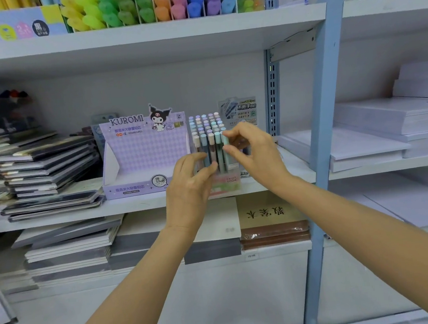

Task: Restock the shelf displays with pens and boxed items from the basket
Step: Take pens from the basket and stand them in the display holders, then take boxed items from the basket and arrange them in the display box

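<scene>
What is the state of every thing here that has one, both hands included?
Kuromi box: open, tray looks empty.
pen display: packed with upright capped pens.
teal pen: upright, front row, right end.
left hand: holds the pen display's front.
right hand: pinches the teal pen.

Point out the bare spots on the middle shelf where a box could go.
The Kuromi box has an empty tray. Bare shelf lies between the pen display and the blue upright. Crowded: notebook stacks at left; left hand and right hand grip its pens.
</scene>
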Available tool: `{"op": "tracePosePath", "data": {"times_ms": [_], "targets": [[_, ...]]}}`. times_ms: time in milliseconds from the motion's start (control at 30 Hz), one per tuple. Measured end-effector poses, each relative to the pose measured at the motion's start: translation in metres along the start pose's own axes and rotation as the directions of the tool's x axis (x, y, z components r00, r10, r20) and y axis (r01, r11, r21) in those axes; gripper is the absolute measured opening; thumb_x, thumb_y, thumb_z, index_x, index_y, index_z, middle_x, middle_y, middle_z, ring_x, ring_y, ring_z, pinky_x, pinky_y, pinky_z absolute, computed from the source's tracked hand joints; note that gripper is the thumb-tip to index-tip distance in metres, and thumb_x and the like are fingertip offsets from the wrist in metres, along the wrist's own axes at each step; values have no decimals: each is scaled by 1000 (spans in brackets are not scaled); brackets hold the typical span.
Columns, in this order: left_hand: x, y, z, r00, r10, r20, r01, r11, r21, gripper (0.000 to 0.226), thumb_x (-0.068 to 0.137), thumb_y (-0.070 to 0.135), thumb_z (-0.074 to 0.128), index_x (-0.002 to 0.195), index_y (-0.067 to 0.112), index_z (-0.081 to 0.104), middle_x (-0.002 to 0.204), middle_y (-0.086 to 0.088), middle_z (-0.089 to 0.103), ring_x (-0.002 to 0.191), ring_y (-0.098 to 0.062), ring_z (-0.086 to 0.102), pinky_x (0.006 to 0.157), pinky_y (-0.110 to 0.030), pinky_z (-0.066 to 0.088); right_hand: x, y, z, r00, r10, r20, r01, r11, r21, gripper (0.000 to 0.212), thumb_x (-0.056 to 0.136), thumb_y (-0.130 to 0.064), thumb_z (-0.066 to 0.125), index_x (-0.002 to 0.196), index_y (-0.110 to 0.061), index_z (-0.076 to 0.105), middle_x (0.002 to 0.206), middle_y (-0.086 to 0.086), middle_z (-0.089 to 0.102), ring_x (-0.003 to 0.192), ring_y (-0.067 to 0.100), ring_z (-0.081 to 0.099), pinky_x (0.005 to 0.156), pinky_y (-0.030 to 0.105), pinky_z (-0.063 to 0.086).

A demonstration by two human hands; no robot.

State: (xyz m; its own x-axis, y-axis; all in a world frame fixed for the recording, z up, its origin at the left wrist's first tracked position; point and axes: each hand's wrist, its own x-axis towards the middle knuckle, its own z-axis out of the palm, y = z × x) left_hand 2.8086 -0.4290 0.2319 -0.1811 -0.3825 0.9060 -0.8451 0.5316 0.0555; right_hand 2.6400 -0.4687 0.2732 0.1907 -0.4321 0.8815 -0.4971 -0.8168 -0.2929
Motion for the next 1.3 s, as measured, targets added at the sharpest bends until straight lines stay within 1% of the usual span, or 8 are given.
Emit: {"op": "tracePosePath", "data": {"times_ms": [267, 500, 667, 833, 933, 1100, 1200, 1300], "targets": [[9, -9, 7, 994, -50, 100, 57, 996, -68, 30, 87, -5, 64, 116, 1, 69, 114, -18, 65, 119, -36, 55, 93, -45, 50, -24, 12, 2, 958, 142, 248, -123, 988, -88, 51, 80, -26, 76, 125, -22, 52, 142, 1, 36, 131, 16, 39, 103, 36, 43], [-5, -41, 6, 971, -192, 143, 188, 981, 43, 55, 92, 9, 56, 144, 5, 39, 153, -13, 34, 143, -29, 28, 119, -42, 21, -14, 20, 30, 962, 192, 193, -146, 962, -231, 53, 77, -18, 79, 119, -16, 47, 126, 1, 45, 99, 15, 52, 80, 29, 44], [-25, -64, 8, 885, -232, 404, 141, 960, 243, 51, 101, 24, 45, 147, 6, 35, 156, -11, 30, 149, -27, 13, 121, -44, 1, -10, 25, 40, 963, 227, 144, -171, 930, -325, 51, 77, -18, 79, 119, -15, 49, 132, 5, 45, 117, 23, 48, 99, 37, 42], [-57, -66, 6, 964, -131, 232, 107, 988, 114, 40, 91, 7, 57, 131, 2, 55, 140, -18, 49, 134, -36, 40, 112, -48, 30, -46, 9, 60, 999, -45, 17, 47, 981, -187, 36, 81, -17, 71, 113, -9, 57, 127, 10, 49, 119, 21, 46, 99, 29, 36], [-111, -69, 12, 979, -179, 101, 168, 980, 111, 31, 85, 4, 55, 115, 4, 62, 119, -14, 59, 111, -33, 52, 94, -39, 38, -97, 1, 89, 973, -60, 221, 45, 996, 74, 18, 88, -17, 64, 105, -13, 58, 107, -1, 54, 88, 8, 51, 76, 21, 44], [-244, -77, 33, 856, -380, 351, 362, 924, 119, 31, 79, -7, 58, 107, 5, 63, 106, -11, 60, 94, -30, 54, 79, -36, 42, -221, 13, 161, 712, 178, 679, -314, 946, 82, 7, 93, -20, 60, 99, -16, 62, 92, -7, 61, 74, 7, 54, 67, 20, 43], [-330, -80, 39, 594, -481, 644, 509, 845, 162, 36, 86, -4, 55, 120, 8, 61, 121, -10, 59, 111, -30, 54, 91, -34, 42, -302, 24, 195, 419, 292, 860, -502, 864, -49, 11, 95, -21, 58, 102, -17, 65, 94, -3, 68, 81, 13, 62, 76, 30, 52], [-403, -84, 40, 248, -409, 878, 497, 832, 247, 47, 103, 20, 40, 149, 14, 34, 158, -4, 27, 146, -20, 23, 117, -30, 18, -371, 27, 214, 110, 277, 955, -577, 800, -166, 17, 96, -25, 58, 109, -18, 65, 106, -2, 69, 87, 5, 61, 81, 23, 49]]}}
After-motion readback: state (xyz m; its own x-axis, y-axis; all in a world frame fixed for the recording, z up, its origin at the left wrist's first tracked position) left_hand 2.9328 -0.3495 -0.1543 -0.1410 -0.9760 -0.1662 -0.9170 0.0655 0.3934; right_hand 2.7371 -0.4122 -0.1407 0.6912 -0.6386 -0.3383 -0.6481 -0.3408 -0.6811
